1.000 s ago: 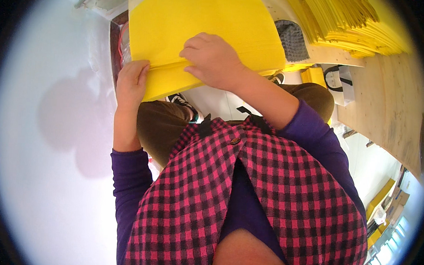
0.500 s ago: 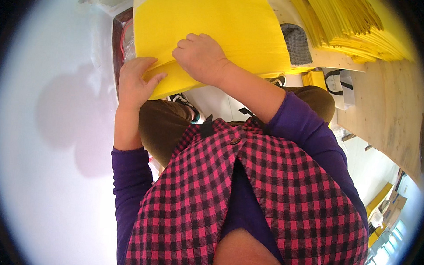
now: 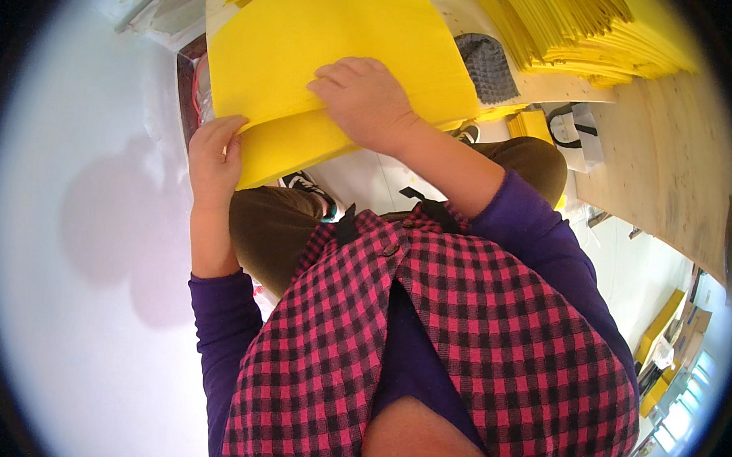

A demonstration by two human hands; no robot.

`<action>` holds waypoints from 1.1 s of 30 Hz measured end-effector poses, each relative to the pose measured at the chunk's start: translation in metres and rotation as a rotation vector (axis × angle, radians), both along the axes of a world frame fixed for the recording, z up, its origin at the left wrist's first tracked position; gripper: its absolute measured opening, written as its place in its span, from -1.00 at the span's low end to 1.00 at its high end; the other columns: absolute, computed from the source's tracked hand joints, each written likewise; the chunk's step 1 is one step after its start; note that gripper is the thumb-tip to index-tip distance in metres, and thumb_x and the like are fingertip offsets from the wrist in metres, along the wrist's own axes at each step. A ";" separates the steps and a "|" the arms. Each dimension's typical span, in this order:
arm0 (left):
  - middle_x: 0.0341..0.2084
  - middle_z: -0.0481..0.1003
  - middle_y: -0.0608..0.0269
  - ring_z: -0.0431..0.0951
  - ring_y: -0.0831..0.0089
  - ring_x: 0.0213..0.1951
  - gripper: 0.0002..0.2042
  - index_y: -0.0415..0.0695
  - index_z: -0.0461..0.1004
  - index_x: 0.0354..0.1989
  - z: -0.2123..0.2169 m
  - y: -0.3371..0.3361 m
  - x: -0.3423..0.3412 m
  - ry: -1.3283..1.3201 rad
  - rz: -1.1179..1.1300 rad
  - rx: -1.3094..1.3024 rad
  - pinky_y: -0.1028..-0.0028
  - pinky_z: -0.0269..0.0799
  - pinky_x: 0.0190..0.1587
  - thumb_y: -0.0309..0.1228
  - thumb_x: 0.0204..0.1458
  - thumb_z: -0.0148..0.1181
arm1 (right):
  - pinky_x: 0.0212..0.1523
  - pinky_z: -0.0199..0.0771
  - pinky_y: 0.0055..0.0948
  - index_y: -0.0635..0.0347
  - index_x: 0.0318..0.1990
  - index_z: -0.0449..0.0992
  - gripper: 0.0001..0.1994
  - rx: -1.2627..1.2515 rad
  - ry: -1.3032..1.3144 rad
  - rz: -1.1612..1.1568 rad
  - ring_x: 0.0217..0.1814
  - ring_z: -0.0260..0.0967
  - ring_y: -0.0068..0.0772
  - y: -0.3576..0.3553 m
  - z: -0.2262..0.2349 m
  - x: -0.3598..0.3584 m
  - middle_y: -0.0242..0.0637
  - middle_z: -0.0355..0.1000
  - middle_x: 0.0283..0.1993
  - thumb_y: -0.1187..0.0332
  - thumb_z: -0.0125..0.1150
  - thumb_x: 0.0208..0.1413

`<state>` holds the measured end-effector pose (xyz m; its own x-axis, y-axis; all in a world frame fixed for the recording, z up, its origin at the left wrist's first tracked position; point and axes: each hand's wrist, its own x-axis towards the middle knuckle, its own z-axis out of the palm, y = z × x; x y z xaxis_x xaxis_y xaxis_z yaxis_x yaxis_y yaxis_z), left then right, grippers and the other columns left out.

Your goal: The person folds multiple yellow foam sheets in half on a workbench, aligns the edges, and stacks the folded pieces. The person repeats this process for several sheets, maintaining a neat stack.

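Observation:
A large yellow sheet (image 3: 324, 42) lies folded over a wooden work surface (image 3: 667, 158) above my knees. My right hand (image 3: 366, 100) rests flat on top of it, pressing near the fold, fingers spread toward the left. My left hand (image 3: 215, 155) pinches the sheet's lower left corner, thumb over the edge. A lower yellow layer (image 3: 296, 149) shows beneath the top flap, between my two hands.
A tall stack of yellow sheets (image 3: 582, 35) sits at the upper right on the wooden surface. A dark grey foam block (image 3: 486, 67) lies beside it. A white wall (image 3: 75, 242) fills the left. My brown trousers (image 3: 261, 225) and a shoe (image 3: 307, 190) show below the sheet.
My right hand has slid left and slightly down across the sheet. My left hand has closed onto the sheet's lower left corner, and the top flap lies flatter.

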<state>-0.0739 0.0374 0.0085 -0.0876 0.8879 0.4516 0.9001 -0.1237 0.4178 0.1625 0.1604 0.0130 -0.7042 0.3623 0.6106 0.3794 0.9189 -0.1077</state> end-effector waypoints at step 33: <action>-0.13 0.54 0.14 0.51 0.17 -0.02 -0.73 -0.17 0.56 -0.22 -0.010 -0.021 0.010 0.138 -0.062 0.058 0.25 0.36 0.04 -0.65 -0.13 0.10 | 0.17 0.29 -0.22 0.13 -0.05 0.52 -0.71 -0.170 -0.075 -0.122 0.16 0.35 -0.17 0.029 -0.020 0.117 -0.24 0.47 0.04 0.44 0.13 0.03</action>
<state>-0.0643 0.0167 -0.0019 0.0328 0.8616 0.5065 0.9384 -0.2009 0.2810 0.2794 0.1896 -0.0067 -0.6902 0.5411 0.4805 0.4996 0.8367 -0.2245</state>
